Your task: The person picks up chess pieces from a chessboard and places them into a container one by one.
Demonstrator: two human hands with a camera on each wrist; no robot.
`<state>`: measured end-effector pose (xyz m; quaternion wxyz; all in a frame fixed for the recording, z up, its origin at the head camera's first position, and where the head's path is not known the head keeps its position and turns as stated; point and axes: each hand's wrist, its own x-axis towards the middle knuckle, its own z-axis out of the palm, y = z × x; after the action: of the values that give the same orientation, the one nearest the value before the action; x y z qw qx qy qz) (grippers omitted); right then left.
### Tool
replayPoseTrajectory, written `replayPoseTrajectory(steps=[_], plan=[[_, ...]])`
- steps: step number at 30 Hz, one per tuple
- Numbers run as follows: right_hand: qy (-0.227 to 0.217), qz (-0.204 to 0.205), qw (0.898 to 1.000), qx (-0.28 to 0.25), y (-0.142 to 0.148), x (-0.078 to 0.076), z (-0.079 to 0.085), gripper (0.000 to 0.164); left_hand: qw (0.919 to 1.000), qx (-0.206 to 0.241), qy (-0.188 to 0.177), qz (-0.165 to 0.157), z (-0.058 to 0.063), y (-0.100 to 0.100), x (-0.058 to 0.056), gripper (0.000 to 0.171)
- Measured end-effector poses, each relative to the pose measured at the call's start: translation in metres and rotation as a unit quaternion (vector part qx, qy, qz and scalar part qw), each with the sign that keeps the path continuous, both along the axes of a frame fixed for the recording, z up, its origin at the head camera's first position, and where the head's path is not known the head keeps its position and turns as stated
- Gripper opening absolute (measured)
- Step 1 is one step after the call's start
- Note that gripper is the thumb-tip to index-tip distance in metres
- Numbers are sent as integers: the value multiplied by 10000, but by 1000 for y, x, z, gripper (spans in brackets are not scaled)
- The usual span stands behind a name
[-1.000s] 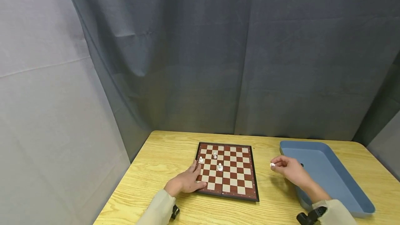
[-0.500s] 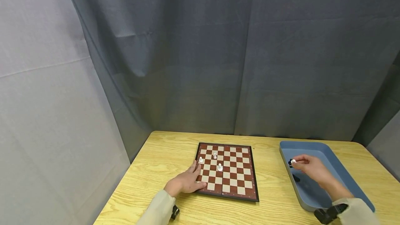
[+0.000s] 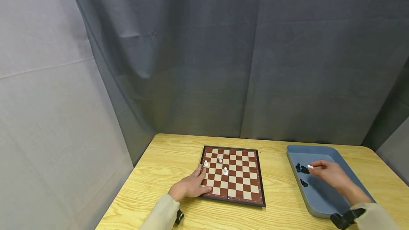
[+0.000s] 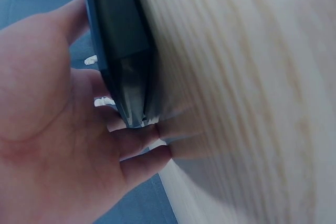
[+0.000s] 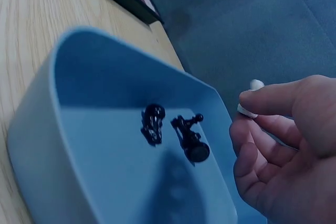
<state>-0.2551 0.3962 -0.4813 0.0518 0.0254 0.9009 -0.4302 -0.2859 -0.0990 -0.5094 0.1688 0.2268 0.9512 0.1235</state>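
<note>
In the head view my right hand (image 3: 330, 175) is over the blue tray (image 3: 321, 152) and pinches a small white chess piece (image 3: 310, 166). The right wrist view shows the round tip of this white chess piece (image 5: 256, 84) above the thumb; most of it is hidden by the fingers. Several black chess pieces (image 3: 304, 169) lie in the tray, below and left of that hand. My left hand (image 3: 189, 185) touches the near left corner of the chessboard (image 3: 244, 173), fingers spread along its side. Three white pieces stand on the board, among them one (image 3: 225, 171) near the fold.
Wooden table (image 3: 166, 152) spreads around the board and tray. A raised wall (image 5: 31, 145) rims the tray. Dark grey cloth (image 3: 204, 63) hangs behind the table, and a paler sheet (image 3: 54, 116) hangs at the left.
My right hand has moved right with the white chess piece, from beside the tray to over it, and more black pieces now show. The left hand stays at the board's corner.
</note>
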Motion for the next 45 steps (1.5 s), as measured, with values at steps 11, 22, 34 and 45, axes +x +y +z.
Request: replayPoseTrajectory(steps=[11,22,34,45], plan=[[108,-101,9992,370,-1,2,0,58,10000,-70,-14,21,1,0,1,82],[1041,287,9939,229,-60,5,10,40,10000,-68,-2,6,5,1,2,82],[1271,576,9900,-191,-121,-4,8,26,9999,-45,-105,30,5,1,3,82],[922,775,9903,-691,-171,-14,-8,24,9999,-122,17,20,2,1,1,82]])
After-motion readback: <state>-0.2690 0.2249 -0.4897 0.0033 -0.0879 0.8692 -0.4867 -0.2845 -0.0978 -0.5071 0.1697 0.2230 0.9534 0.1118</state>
